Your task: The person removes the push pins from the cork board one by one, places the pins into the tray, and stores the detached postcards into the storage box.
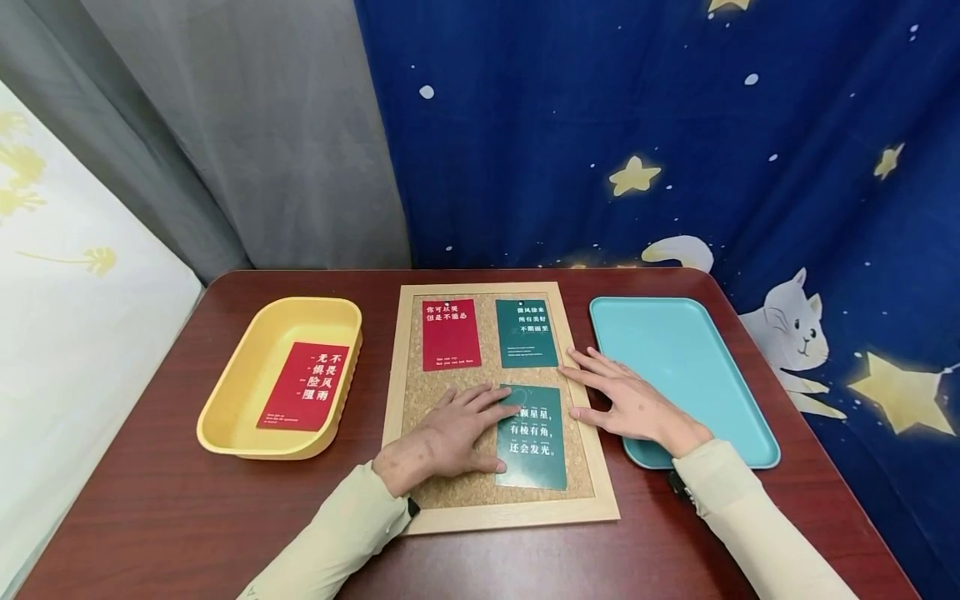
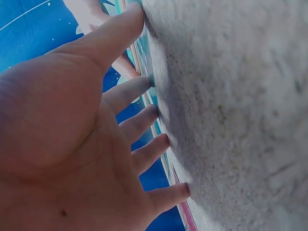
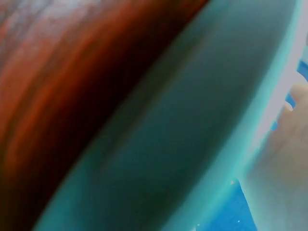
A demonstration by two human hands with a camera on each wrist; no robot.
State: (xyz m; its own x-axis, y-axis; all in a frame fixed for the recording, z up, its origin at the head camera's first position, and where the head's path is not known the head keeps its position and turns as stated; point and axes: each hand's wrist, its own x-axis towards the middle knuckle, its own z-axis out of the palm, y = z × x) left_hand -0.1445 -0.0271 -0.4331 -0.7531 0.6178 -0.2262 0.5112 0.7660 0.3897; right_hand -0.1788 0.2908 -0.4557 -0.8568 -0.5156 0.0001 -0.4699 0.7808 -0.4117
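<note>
A cork board (image 1: 450, 450) in a pale wooden frame lies on the table. My left hand (image 1: 457, 433) is spread over it, fingertips on the left side of the lower green card (image 1: 534, 454). In the left wrist view the left hand's (image 2: 86, 125) fingers are straight and hold nothing. My right hand (image 1: 626, 400) rests its fingertips on the board's right frame edge, fingers extended. Towards the board's far end are a red card (image 1: 452, 346) and another green card (image 1: 527, 337), each with a small dark pin at its top. The right wrist view mostly shows the tray's side.
To the left, a yellow basin (image 1: 243, 392) holds a red card (image 1: 300, 400) with white characters. A turquoise tray (image 1: 675, 333) lies at the right, partly under the right forearm. Grey and blue curtains (image 1: 525, 150) hang behind the dark red table (image 1: 150, 450).
</note>
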